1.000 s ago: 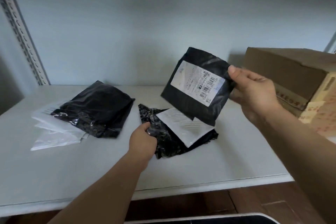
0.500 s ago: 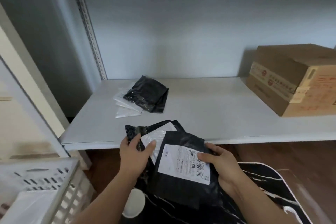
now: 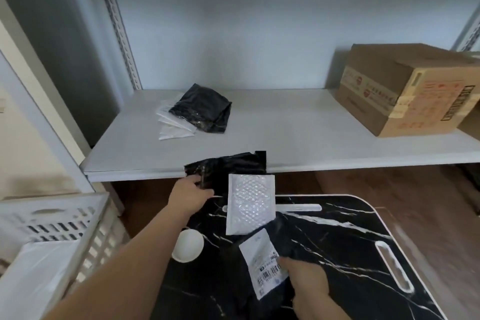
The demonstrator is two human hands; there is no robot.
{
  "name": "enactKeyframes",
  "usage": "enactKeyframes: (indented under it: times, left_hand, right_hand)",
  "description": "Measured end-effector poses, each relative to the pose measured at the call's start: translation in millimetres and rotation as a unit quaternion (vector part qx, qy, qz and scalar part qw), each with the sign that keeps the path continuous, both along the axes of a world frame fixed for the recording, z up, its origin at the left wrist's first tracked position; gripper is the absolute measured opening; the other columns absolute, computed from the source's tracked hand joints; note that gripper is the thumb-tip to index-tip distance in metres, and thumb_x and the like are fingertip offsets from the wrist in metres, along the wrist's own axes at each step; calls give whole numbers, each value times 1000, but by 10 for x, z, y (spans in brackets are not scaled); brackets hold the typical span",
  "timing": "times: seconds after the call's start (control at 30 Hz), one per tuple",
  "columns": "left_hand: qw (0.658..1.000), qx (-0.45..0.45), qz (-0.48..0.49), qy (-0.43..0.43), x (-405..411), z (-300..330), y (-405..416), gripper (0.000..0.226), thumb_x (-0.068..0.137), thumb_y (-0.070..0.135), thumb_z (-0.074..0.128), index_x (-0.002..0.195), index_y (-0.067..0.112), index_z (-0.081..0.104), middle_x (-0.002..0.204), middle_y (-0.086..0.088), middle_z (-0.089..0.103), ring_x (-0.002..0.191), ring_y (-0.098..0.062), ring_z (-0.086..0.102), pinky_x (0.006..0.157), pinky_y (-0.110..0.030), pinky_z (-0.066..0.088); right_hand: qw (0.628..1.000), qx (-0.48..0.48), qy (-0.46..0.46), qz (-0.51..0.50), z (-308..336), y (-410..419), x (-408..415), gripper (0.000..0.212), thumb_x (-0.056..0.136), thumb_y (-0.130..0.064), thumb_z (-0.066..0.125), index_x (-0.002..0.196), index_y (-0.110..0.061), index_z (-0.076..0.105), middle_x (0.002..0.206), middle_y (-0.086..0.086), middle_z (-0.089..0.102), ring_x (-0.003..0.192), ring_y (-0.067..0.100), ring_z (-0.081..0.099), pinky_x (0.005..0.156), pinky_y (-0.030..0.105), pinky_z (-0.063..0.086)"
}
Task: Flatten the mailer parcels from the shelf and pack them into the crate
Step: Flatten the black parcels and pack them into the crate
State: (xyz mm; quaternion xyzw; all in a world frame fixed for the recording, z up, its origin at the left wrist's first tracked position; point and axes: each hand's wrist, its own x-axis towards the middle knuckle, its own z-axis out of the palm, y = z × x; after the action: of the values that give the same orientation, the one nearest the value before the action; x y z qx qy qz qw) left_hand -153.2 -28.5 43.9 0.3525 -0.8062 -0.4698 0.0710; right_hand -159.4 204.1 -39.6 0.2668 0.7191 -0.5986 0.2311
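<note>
The crumpled black plastic mailer (image 3: 228,163) was held just off the front edge of the white metal shelf (image 3: 298,138), the left hand (image 3: 191,196) pinching its lower left corner. In front of it hung a white bubble-wrap mailer (image 3: 250,202), overlapping the black one; whether the left hand gripped it too could not be told. Lower down, a second black mailer with a white barcode label (image 3: 262,265) lay against the black marble-patterned table top (image 3: 350,241), and the right hand (image 3: 306,280) pinched its right edge, thumb on the label.

By the look of it, these three parcels had left the shelf but were neither flattened nor packed: the upper black one looked wrinkled and puffy. Pressing them flat on the table top seemed the step in hand.

Well back on the shelf another black mailer (image 3: 205,109) rested on a fan of thin white mailers (image 3: 172,126), untouched. At lower left stood the white slotted plastic crate (image 3: 57,226), holding what appeared to be a pale plastic bag (image 3: 39,265); how many parcels it held could not be told. So most of the work seemed left.

A brown cardboard box (image 3: 405,88) sat at the shelf's right end, and a small white round object (image 3: 188,245) showed beside the table.
</note>
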Motion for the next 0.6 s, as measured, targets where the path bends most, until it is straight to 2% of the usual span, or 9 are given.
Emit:
enactKeyframes:
  times: [0.07, 0.1, 0.17, 0.27, 0.33, 0.43, 0.47, 0.53, 0.6]
  left_hand:
    - [998, -8, -33, -47, 229, -211, 88, 5, 81, 15, 72, 82, 11, 68, 82, -5, 62, 85, -24, 62, 76, -33, 48]
    - [999, -7, -22, -38, 318, -293, 107, 9, 81, 15, 72, 73, 16, 66, 77, -2, 60, 80, -21, 59, 75, -33, 48]
    - [999, -6, 47, 14, 396, -356, 125, 5, 81, 19, 73, 78, 18, 70, 79, 2, 63, 81, -17, 59, 78, -31, 47]
    - [988, -11, 122, 96, 430, -223, 155, 10, 80, 24, 75, 76, 15, 74, 80, 3, 70, 80, -14, 63, 73, -26, 47]
    - [975, 64, 158, 140, 397, -94, 161, 11, 78, 19, 76, 70, 13, 72, 77, 0, 71, 76, -14, 64, 69, -27, 49]
    - [929, 232, 213, 193, 397, -15, 147, 10, 78, 2, 73, 77, 8, 65, 74, -10, 64, 63, -19, 56, 58, -30, 47]
    - [918, 269, 224, 188, 425, -49, 134, 12, 79, -2, 70, 80, 7, 62, 74, -12, 60, 61, -20, 52, 57, -32, 44]
    - [927, 268, 220, 146, 523, -181, 126, 15, 81, -7, 65, 84, 7, 60, 79, -14, 58, 66, -23, 53, 59, -34, 44]
    - [961, 172, 200, 83, 665, -388, 147, 18, 80, -4, 67, 81, 11, 57, 82, -15, 60, 68, -24, 54, 62, -31, 45]
  right_hand:
    - [995, 69, -15, 76, -56, 71, 94, 45, 60, -35, 81, 92, -5, 69, 85, 11, 67, 80, 26, 64, 74, 32, 52]
    - [993, 68, -21, 92, -175, 121, 91, 55, 48, -37, 83, 93, -8, 68, 86, 10, 69, 81, 29, 66, 73, 37, 56]
    - [993, 32, -35, 111, -274, 188, 53, 50, 47, -16, 86, 91, -4, 67, 85, 15, 70, 78, 33, 67, 66, 48, 59]
    - [990, -46, -79, 106, 44, 207, 89, 17, 72, 10, 70, 86, 2, 65, 75, 18, 68, 67, 31, 64, 56, 34, 56]
    - [988, -62, -72, 119, 180, 278, 22, 15, 78, 9, 62, 89, -1, 62, 80, 17, 68, 70, 29, 63, 54, 30, 53]
    - [983, -84, -76, 146, 381, 425, -74, 26, 78, 6, 59, 103, -1, 62, 101, 23, 70, 86, 34, 65, 75, 43, 56]
    - [982, -87, -75, 148, 445, 496, -95, 27, 78, 6, 59, 104, -1, 62, 100, 23, 70, 83, 33, 65, 74, 43, 56]
    - [986, -98, -53, 127, 543, 640, -168, 22, 78, 6, 56, 98, -2, 61, 80, 17, 70, 64, 28, 66, 56, 34, 58]
    - [988, -131, -19, 79, 617, 772, -277, 13, 80, 6, 52, 87, -2, 59, 58, 10, 66, 47, 22, 63, 40, 24, 51]
